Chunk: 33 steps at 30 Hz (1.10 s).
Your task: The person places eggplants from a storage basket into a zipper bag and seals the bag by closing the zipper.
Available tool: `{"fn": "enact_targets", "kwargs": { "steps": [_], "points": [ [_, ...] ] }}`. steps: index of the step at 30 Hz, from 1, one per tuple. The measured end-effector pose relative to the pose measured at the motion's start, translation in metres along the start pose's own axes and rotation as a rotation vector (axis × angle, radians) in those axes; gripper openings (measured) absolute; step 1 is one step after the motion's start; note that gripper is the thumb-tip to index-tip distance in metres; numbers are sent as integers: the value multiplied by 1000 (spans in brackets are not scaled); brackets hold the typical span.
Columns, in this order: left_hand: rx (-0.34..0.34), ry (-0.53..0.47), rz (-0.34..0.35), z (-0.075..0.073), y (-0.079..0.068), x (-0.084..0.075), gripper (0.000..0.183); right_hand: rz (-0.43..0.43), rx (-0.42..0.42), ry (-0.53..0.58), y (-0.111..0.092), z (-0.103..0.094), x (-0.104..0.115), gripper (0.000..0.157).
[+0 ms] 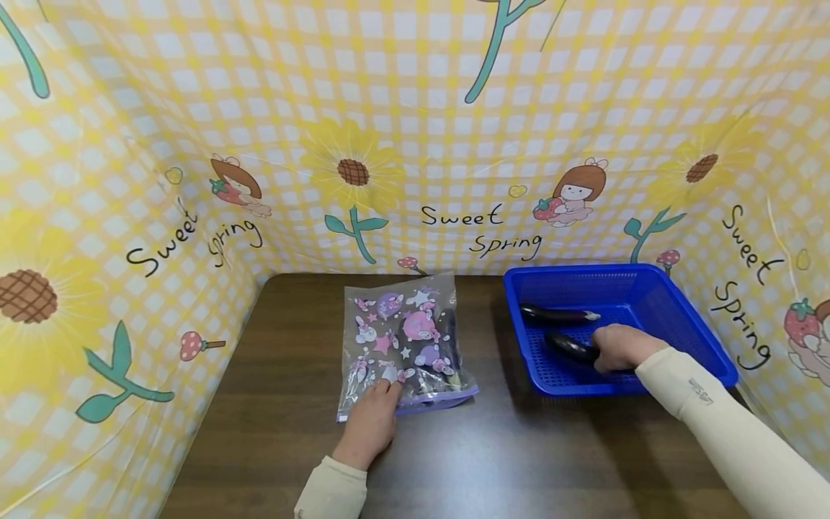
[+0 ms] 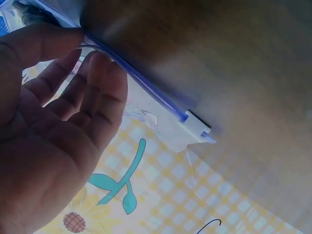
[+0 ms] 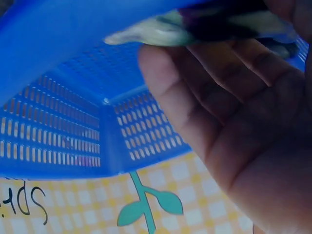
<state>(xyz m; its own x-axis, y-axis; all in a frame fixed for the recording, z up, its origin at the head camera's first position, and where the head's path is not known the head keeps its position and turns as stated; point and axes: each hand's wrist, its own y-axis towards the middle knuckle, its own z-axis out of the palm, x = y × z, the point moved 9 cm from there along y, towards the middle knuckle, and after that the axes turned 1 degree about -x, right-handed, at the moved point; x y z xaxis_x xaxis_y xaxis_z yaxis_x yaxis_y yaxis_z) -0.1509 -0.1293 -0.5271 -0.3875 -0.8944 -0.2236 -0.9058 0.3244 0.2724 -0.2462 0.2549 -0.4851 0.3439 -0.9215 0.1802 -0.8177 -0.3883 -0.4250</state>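
A clear slider zip bag [image 1: 379, 346] printed with pink and purple figures lies on the table, its purple zip edge towards me. Inside it, on the right, a dark eggplant [image 1: 452, 344] shows through the plastic. My left hand [image 1: 369, 425] holds the bag's near edge, thumb and fingers at the purple zip [image 2: 146, 85] in the left wrist view. Over in the blue basket [image 1: 687, 306], my right hand [image 1: 619, 348] grips an eggplant [image 1: 567, 347]; its pale stem end [image 3: 161, 31] lies across my fingers in the right wrist view. Another eggplant [image 1: 554, 314] lies behind it.
The basket's raised, slotted walls stand around the right hand. A white slider [image 2: 195, 124] sits near one end of the bag's zip. Yellow checked cloth [image 1: 454, 144] hangs behind and on both sides of the brown wooden table [image 1: 272, 375].
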Motion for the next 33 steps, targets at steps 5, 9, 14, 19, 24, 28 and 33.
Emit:
{"fn": "enact_targets", "kwargs": {
  "steps": [5,9,14,19,24,28,33],
  "points": [
    [14,32,-2,0,-2,0,29,-14,-75,45,-15,-18,12,31],
    [30,34,-23,-2,-5,2,32,-37,-170,58,-32,-31,32,46],
    [57,15,-33,-1,-6,4,30,-108,-242,101,-52,-38,76,45],
    [25,51,-29,1,-5,5,26,-243,-310,128,-59,-28,131,36],
    [-55,96,-5,-2,-4,4,17,-348,-326,178,-50,9,180,24],
    [-87,111,13,-4,-2,1,17,-364,-302,175,-37,47,214,22],
    [-125,101,-4,-9,-3,2,18,-357,-328,105,-20,78,250,25]
  ]
}}
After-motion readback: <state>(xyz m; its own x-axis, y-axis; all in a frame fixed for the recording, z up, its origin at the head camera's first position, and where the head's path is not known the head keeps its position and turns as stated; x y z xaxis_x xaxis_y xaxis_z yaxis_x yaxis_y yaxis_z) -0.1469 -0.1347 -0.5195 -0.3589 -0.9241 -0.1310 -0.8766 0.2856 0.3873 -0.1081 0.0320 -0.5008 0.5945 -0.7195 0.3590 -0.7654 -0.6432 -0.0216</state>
